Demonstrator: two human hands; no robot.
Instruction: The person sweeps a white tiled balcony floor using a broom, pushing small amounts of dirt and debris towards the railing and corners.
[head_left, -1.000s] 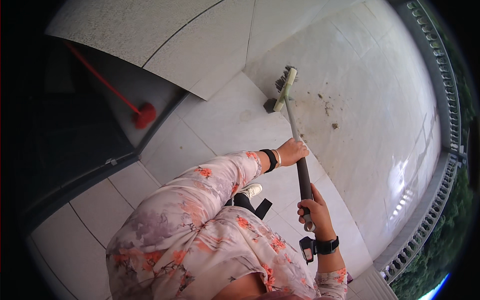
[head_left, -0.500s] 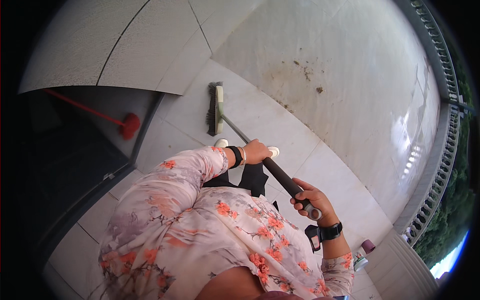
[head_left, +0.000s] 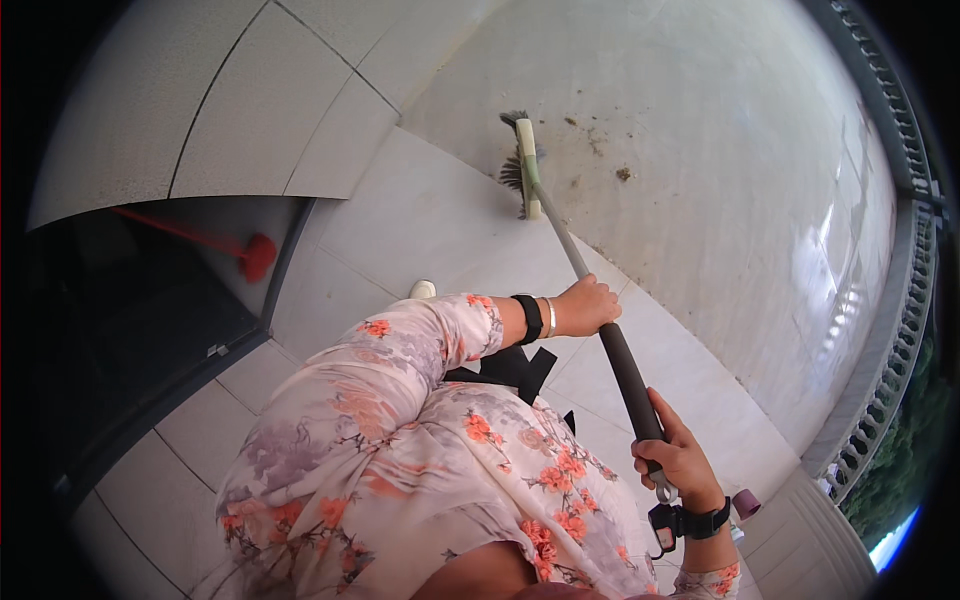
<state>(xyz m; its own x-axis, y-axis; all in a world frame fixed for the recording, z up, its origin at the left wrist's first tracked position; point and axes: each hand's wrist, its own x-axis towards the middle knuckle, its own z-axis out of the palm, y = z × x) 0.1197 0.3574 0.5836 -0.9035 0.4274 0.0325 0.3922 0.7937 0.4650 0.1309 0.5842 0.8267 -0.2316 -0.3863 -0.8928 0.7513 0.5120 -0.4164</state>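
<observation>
A long-handled push broom [head_left: 528, 150] reaches away from me, its pale green-white head turned on edge and its dark bristles pointing left. My left hand [head_left: 587, 306] is wrapped round the pole at the upper part of the dark foam grip. Lower down, my right hand [head_left: 682, 458] grips the handle's end, thumb lying along it and a grey hanging loop showing below. The broom head lies over the seam between the pale floor tiles [head_left: 430, 200] and a duller, dirt-marked floor area. Whether the bristles press on the floor I cannot tell.
Dark clumps of dirt [head_left: 624, 174] are scattered right of the broom head. A red long-handled tool [head_left: 258, 257] shows at the dark doorway on the left. A balustrade [head_left: 893, 370] runs along the right, with a purple pot [head_left: 745, 503] near its lower end. My white shoe [head_left: 423, 289] stands below.
The broom head has moved right and farther away, from the pale tiles to the edge of the dirty area. Both hands have shifted right with the handle, still gripping it.
</observation>
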